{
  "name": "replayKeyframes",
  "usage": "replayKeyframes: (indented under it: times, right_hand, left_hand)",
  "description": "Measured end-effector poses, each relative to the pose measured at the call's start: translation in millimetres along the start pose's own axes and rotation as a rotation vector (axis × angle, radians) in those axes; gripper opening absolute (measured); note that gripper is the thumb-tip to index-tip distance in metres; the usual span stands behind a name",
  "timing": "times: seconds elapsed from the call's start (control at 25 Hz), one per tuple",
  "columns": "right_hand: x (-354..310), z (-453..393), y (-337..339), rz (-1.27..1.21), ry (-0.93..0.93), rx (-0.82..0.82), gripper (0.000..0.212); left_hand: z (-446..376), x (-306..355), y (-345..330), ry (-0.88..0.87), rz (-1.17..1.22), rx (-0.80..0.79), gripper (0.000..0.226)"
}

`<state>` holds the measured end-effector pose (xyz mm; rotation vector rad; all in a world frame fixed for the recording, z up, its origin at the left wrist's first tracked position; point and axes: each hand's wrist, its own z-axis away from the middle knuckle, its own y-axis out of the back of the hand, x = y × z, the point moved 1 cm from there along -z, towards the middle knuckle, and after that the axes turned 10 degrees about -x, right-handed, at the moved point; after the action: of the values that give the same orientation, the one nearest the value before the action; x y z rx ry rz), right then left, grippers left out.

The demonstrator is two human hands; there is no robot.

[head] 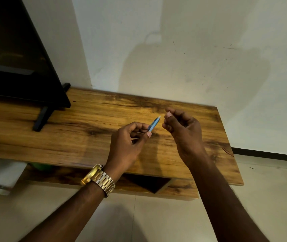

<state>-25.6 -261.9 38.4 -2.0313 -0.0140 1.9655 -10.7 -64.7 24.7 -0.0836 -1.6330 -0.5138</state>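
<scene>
My left hand (pixel 130 138) pinches the lower end of a small blue tube with a pale tip (pixel 154 124), holding it tilted up to the right above the wooden stand. A gold watch sits on that wrist. My right hand (pixel 181 126) hovers just right of the tube's tip with its fingers curled; thumb and forefinger are pressed together, possibly on something tiny near the fingertips that I cannot make out. The two hands are a short gap apart.
The wooden TV stand (pixel 86 130) runs along a white wall, with a lower shelf beneath. A black television (pixel 17 67) on dark feet stands at the left. Pale floor tiles (pixel 270 198) lie in front and to the right.
</scene>
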Motion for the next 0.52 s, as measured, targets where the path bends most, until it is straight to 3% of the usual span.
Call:
replayKeyframes:
  times: [0.52]
  right_hand:
    - [7.5, 2.6, 11.9, -0.082, -0.004, -0.097, 0.026]
  left_hand:
    - [-0.5, 1.2, -5.2, -0.032, -0.061, 0.0, 0.021]
